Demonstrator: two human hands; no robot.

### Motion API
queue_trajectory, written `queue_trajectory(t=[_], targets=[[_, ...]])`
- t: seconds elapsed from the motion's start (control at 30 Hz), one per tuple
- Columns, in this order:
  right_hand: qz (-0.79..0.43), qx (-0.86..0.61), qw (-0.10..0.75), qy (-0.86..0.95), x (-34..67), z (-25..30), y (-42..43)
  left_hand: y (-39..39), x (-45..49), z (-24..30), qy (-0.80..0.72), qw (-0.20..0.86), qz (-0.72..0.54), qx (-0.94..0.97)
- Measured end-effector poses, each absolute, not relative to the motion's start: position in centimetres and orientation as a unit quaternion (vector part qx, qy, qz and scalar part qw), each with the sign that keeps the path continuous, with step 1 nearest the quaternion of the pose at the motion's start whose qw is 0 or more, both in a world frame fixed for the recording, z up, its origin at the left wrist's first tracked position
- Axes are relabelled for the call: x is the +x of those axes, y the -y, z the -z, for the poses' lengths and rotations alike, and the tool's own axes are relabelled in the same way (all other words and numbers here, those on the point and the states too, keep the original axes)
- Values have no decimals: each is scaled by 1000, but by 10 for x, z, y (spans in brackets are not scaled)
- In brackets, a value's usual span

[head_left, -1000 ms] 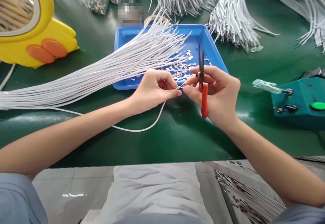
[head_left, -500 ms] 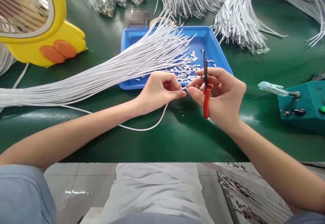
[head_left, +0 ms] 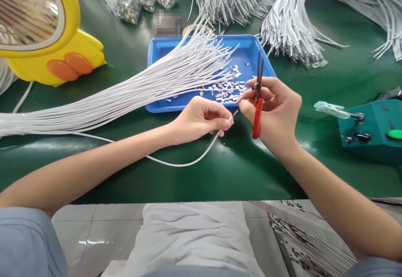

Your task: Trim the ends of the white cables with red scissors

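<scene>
My left hand (head_left: 205,120) pinches a white cable (head_left: 201,159) close to its end, between thumb and fingers. A short reddish tip (head_left: 235,113) sticks out past the fingertips. The cable loops down below the wrist and runs off left under the forearm. In my right hand (head_left: 276,109) are red-handled scissors (head_left: 256,118), their dark blades pointing away from me. The right thumb and forefinger are pressed together just right of the cable end, apart from it; whether anything tiny is between them I cannot tell. Behind both hands lies a thick bundle of white cables (head_left: 150,76).
A blue tray (head_left: 266,61) holds small white and silvery pieces (head_left: 224,91) under the bundle's ends. A yellow fan (head_left: 89,51) stands left, a teal box (head_left: 370,122) right. Bags of metal parts (head_left: 128,7) and more cable bundles (head_left: 292,34) lie at the back.
My hands have come apart at the cable end. The left has turned and shifted slightly right and down, showing the reddish tip. The right still holds the scissors. The view has shifted a little.
</scene>
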State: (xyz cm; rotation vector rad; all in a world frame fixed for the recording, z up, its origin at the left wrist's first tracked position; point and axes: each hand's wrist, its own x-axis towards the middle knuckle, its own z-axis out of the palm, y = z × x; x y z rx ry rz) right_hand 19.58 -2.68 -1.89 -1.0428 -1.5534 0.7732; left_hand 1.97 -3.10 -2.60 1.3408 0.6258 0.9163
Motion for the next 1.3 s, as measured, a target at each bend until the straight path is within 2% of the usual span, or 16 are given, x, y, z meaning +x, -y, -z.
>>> queue_trajectory(t=[0.13, 0.3, 0.67, 0.77, 0.9, 0.97, 1.03, 1.13, 1.2, 1.3], targets=[[-270, -468, 594, 596, 204, 25, 11, 38, 23, 23, -294, 639, -380, 600], [-234, -484, 660, 525, 216, 36, -12, 45, 26, 31, -338, 546, -304, 704], [-221, -528, 629, 526, 237, 41, -29, 62, 29, 29, -341, 360, -161, 853], [-212, -519, 650, 513, 232, 39, -27, 70, 29, 27, -284, 322, -116, 896], [-224, -502, 667, 503, 224, 35, -22, 74, 27, 20, -109, 285, -97, 947], [-229, -495, 668, 506, 221, 33, -20, 66, 21, 11, -88, 221, -105, 966], [-225, -492, 671, 507, 219, 31, -19, 52, 12, 0, -175, 99, -103, 974], [-218, -488, 677, 507, 218, 29, -17, 24, -7, -14, -412, -84, -71, 904], [-218, -486, 676, 508, 217, 29, -17, 9, -18, -19, -517, -126, -44, 845], [-224, -489, 670, 512, 217, 29, -16, -2, -26, -16, -557, -113, 3, 823]])
